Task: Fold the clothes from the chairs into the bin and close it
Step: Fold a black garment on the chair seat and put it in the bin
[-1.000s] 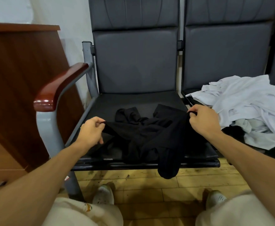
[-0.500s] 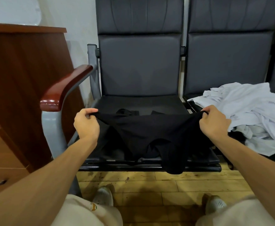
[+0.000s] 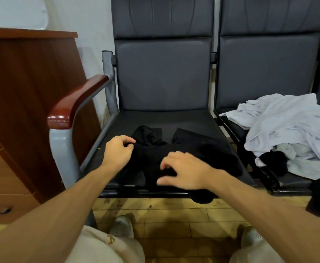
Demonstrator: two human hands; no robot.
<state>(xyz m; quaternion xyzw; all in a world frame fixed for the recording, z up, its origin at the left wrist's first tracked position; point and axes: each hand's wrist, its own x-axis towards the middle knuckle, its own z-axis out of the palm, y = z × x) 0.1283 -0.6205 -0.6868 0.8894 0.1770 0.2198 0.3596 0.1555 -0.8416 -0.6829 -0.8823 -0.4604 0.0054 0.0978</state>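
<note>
Black garment (image 3: 193, 149) is laid crumpled on the seat of the grey armchair (image 3: 164, 118), spread across the front half of the seat. Two ends are pointed toward the chair's backrest, and a small fold is hung over the seat's front edge.

The garment's edge on the chair's armrest side is pinched by the left hand (image 3: 117, 154), thumb and forefinger closed together on the fabric, other fingers curled. The right hand (image 3: 185, 171) is held over the garment's middle near the seat front, fingers spread apart and bent, thumb stretched out. Its fingertips are seen on or just above the cloth; nothing is gripped by it. Real contact cannot be told for sure.

The wooden armrest (image 3: 75, 103), red-brown and glossy, is mounted on a grey metal frame at the chair's left side. A brown wooden cabinet (image 3: 26, 92) is stood just beyond that armrest, drawer fronts visible low down.

A second grey chair (image 3: 269, 63) is joined to the armchair's right side. A heap of white clothes (image 3: 292, 130) is piled on its seat, with a dark item (image 3: 273, 162) tucked under the heap.

Yellowish floor tiles (image 3: 174, 215) are seen below the armchair's front edge, with two light shoes (image 3: 122, 226) planted there and pale trouser legs nearest the camera.
</note>
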